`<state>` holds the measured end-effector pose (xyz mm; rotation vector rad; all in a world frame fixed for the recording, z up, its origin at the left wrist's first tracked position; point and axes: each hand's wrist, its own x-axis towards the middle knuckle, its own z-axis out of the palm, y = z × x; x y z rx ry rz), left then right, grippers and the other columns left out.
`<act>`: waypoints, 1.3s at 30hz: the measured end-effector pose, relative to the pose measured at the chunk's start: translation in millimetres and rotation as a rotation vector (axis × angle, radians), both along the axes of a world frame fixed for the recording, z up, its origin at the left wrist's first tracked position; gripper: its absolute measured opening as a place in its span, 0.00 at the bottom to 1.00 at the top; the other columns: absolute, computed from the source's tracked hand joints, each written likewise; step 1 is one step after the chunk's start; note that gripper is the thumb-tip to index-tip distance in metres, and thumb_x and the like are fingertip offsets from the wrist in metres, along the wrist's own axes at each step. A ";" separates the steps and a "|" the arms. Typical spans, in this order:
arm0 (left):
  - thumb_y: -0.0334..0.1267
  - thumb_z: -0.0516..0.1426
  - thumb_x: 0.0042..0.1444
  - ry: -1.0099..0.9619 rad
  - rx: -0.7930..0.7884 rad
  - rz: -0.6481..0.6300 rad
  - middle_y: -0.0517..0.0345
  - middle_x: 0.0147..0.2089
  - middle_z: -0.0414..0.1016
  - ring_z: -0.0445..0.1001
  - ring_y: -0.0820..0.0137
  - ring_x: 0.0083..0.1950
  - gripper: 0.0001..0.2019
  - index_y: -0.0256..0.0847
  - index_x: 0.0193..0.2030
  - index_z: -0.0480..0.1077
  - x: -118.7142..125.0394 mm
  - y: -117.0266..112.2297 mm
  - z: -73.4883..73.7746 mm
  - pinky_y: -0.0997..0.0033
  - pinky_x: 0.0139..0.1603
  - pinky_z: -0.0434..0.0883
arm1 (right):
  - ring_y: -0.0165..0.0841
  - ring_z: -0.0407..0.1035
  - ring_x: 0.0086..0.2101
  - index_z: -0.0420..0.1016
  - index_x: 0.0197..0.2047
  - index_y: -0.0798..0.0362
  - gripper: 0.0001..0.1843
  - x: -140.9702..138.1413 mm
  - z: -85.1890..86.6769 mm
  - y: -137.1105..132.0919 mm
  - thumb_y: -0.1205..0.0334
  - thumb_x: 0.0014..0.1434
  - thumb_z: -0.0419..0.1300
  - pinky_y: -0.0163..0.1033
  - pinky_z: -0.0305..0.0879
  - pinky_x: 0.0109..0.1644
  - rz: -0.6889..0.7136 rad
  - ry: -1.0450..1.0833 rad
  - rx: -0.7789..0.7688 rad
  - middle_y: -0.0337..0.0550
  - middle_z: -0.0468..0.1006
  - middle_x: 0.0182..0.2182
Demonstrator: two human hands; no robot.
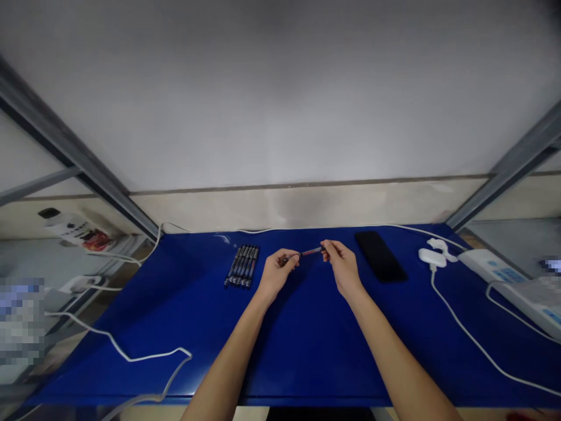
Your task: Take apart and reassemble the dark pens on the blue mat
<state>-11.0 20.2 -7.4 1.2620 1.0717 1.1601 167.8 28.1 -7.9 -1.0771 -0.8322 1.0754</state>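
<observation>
My left hand [277,273] and my right hand [342,268] hold a slim pen [308,252] level between them above the blue tabletop [307,351]. Each hand pinches one end with thumb and fingers. The pen's middle shows a reddish tint, and its ends are hidden in my fingers. I cannot tell whether it is one piece or a pen and its cap. To the left of my left hand, several dark pens [242,266] lie side by side in a tight row. A black smartphone [379,256] lies face up to the right of my right hand.
White cables run along the table's back edge and across both sides. A white charger [432,257] and a white power strip [491,266] stand at the right. Grey metal frame posts [74,146] rise at the left and right, before a pale wall [280,99].
</observation>
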 end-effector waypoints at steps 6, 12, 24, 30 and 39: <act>0.48 0.66 0.50 -0.037 -0.121 -0.269 0.51 0.29 0.79 0.73 0.73 0.27 0.19 0.32 0.38 0.73 16.2 -9.9 -6.5 0.72 0.34 0.69 | 0.33 0.68 0.31 0.72 0.26 0.53 0.24 -3.3 11.2 -4.3 0.39 0.55 0.62 0.39 0.65 0.35 0.179 0.518 -0.033 0.43 0.74 0.28; 0.50 0.66 0.49 -0.056 -0.120 -0.291 0.51 0.29 0.80 0.73 0.73 0.26 0.20 0.34 0.37 0.71 23.9 -13.5 -10.9 0.73 0.32 0.69 | 0.27 0.48 0.17 0.58 0.19 0.51 0.31 -10.5 17.4 -15.7 0.36 0.62 0.48 0.35 0.55 0.23 0.396 0.772 -0.030 0.32 0.52 0.14; 0.58 0.49 0.63 -0.014 -0.117 -0.346 0.47 0.32 0.80 0.75 0.68 0.31 0.28 0.32 0.39 0.77 21.7 -17.0 3.8 0.69 0.38 0.67 | 0.26 0.35 0.16 0.43 0.18 0.50 0.24 0.8 20.1 -15.6 0.50 0.59 0.47 0.36 0.39 0.18 0.213 0.847 -0.075 0.30 0.42 0.13; 0.60 0.45 0.63 -0.035 -0.142 -0.330 0.45 0.30 0.80 0.74 0.67 0.30 0.33 0.31 0.37 0.78 19.7 -16.7 6.8 0.69 0.37 0.64 | 0.26 0.35 0.16 0.42 0.18 0.49 0.23 3.0 19.7 -15.8 0.51 0.59 0.47 0.36 0.39 0.17 0.222 0.812 -0.079 0.30 0.40 0.13; 0.60 0.44 0.64 -0.059 -0.135 -0.348 0.45 0.31 0.80 0.73 0.67 0.31 0.34 0.31 0.37 0.79 17.4 -16.5 6.9 0.67 0.38 0.64 | 0.26 0.36 0.15 0.44 0.17 0.50 0.24 3.2 20.7 -16.7 0.49 0.58 0.48 0.35 0.42 0.17 0.215 0.754 -0.034 0.30 0.41 0.13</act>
